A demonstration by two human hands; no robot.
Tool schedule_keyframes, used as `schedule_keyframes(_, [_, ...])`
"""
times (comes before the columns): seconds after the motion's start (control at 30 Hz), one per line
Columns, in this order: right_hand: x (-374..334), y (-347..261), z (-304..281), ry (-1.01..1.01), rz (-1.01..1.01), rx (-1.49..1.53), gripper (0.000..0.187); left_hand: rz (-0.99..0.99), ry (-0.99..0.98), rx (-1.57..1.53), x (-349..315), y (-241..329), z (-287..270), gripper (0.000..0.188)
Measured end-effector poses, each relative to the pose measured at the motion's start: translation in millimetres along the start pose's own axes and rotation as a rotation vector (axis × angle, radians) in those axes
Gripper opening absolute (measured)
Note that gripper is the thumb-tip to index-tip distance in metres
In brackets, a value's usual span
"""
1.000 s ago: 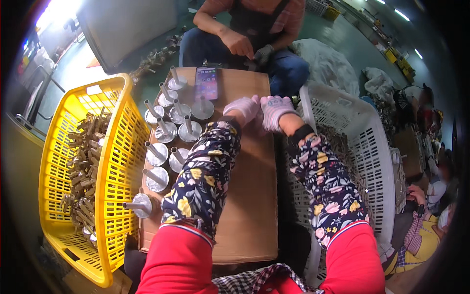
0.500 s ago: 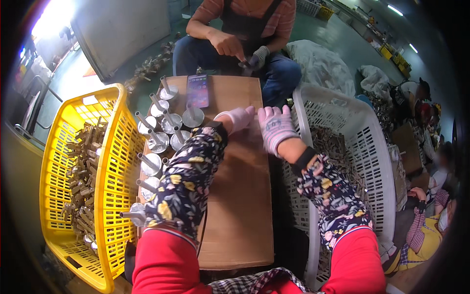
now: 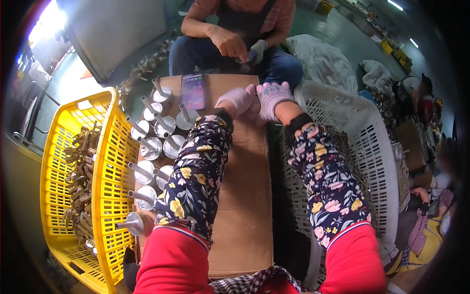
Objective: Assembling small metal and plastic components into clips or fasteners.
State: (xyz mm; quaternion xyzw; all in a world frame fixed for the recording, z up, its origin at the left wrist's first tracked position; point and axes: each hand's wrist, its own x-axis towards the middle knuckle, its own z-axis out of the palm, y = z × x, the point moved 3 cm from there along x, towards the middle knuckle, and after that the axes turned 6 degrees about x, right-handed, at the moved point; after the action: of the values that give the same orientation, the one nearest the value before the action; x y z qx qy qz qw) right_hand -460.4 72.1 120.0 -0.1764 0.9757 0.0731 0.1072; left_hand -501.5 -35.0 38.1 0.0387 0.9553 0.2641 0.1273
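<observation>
Both my hands wear pink striped knit gloves and are close together over the far part of a cardboard sheet (image 3: 242, 215). My left hand (image 3: 239, 100) is closed, its fingertips beside the right hand's. My right hand (image 3: 274, 99) is curled, knuckles up, at the sheet's right edge. A blurred pale patch shows between them; what they hold, if anything, is hidden. Left of my left forearm stand several round silver metal pieces (image 3: 187, 120), each with a thin rod sticking up at a slant. A phone (image 3: 193, 91) with a lit screen lies beyond them.
A yellow basket (image 3: 110, 161) of brownish metal parts (image 3: 81, 181) stands at left, a white basket (image 3: 374, 161) with similar parts at right. Across the sheet sits a co-worker (image 3: 245, 29), hands together. Plastic sheeting (image 3: 323, 61) lies behind; other people (image 3: 416, 90) are at far right.
My right hand has drawn in toward the left one and its stretched fingers have curled. My left hand has shifted slightly away from me. The view has tilted a little.
</observation>
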Motion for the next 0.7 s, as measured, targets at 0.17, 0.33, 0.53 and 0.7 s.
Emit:
schedule_keyframes(0.17, [26, 28, 3, -0.31, -0.091, 0.115, 0.043, 0.172, 0.183, 0.061, -48, 27, -4, 0.06])
schedule_keyframes(0.33, [40, 32, 16, -0.407, -0.083, 0.307, 0.051, 0.103, 0.115, 0.182, -41, 28, -14, 0.063])
schedule_keyframes(0.53, [27, 15, -6, -0.076, -0.069, 0.042, 0.051, 0.065, 0.148, 0.114, -35, 16, -16, 0.067])
schedule_keyframes(0.7, [24, 14, -7, -0.092, -0.046, 0.095, 0.05, 0.006, 0.139, 0.087, -39, 19, -15, 0.069])
